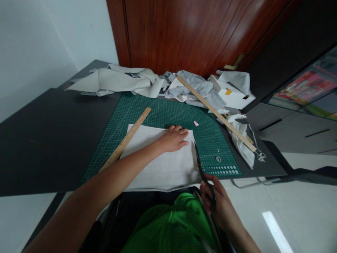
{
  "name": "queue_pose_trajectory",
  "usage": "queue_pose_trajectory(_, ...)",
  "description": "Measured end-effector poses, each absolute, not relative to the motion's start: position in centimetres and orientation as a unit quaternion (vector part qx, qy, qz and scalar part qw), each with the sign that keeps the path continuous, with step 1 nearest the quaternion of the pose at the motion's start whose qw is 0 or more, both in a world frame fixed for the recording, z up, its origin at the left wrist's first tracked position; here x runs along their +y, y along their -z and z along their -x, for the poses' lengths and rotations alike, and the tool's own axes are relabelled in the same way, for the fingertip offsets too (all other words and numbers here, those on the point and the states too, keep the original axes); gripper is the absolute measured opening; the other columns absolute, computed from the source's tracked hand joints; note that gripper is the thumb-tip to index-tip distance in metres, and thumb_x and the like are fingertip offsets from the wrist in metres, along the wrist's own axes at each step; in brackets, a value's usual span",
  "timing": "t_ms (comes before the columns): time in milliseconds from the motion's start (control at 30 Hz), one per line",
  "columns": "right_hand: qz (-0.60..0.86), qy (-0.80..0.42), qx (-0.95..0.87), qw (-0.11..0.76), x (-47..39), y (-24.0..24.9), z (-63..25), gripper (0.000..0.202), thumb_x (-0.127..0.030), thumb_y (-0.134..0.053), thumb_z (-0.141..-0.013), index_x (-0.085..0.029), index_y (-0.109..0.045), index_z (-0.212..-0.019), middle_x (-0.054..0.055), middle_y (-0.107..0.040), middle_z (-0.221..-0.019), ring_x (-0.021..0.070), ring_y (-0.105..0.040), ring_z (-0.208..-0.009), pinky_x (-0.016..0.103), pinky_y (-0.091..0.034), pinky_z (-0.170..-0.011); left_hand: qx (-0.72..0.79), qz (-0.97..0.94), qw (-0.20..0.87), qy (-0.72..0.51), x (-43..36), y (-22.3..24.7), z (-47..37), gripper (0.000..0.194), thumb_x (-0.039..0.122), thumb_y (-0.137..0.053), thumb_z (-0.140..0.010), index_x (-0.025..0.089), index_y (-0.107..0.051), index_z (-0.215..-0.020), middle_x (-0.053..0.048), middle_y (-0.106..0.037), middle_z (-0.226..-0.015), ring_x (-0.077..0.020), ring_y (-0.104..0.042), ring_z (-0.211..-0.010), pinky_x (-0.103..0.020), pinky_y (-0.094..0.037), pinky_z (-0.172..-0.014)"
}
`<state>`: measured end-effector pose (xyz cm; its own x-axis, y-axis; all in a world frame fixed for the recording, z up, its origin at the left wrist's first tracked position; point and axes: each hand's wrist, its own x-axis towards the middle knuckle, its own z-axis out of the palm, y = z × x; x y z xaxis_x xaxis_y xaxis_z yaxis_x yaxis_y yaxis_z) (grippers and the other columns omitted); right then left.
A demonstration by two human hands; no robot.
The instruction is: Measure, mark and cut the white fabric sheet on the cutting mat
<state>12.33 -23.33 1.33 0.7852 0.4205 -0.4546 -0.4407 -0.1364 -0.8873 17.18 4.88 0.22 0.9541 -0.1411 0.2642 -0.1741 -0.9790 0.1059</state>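
A white piece of cloth lies flat on the green cutting mat, its near edge at the table's front. My left hand rests on the cloth's far right part, palm down with the fingers stretched out. In my right hand is a pair of black scissors, its handles wrapped by my fingers. The blades point away from me along the cloth's right edge; whether cloth lies between them I cannot tell. A wooden ruler slants across the cloth's left edge, partly behind my left forearm.
Folded pale fabric and grey fabric scraps are heaped along the back. A longer wooden ruler crosses the right side. Beyond it stand a white box and a drawstring pouch. A small pink piece lies on the mat.
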Motion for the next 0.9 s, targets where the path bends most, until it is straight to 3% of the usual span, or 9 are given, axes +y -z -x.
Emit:
queue_pose_trajectory(333, 0.668, -0.336, 0.019, 0.663, -23.64, -0.79, -12.55, 0.056, -0.055, -0.086, -0.07, -0.027, -0.054, -0.106, -0.011, -0.049, -0.061, 0.0073, -0.035, -0.043, 0.019, -0.025, -0.036, -0.085, -0.986, 0.063, -0.131, 4.91, -0.28, -17.13, 0.04, 0.042, -0.046, -0.107, 0.02, -0.057, -0.137, -0.008, -0.055, -0.154, -0.0302, -0.049, -0.131, -0.045, -0.037, -0.1)
queue_pose_trajectory(900, 0.701, -0.323, -0.005, 0.636, -23.38, -1.13, -12.18, 0.069, -0.066, -0.087, -0.066, -0.027, -0.053, -0.11, -0.012, -0.048, -0.056, 0.0086, -0.037, -0.043, 0.021, -0.025, -0.038, -0.081, -0.986, 0.061, -0.135, 4.94, 0.02, -17.26, 0.041, 0.043, -0.047, -0.107, 0.021, -0.056, -0.139, -0.008, -0.055, -0.154, -0.0301, -0.049, -0.132, -0.044, -0.036, -0.101)
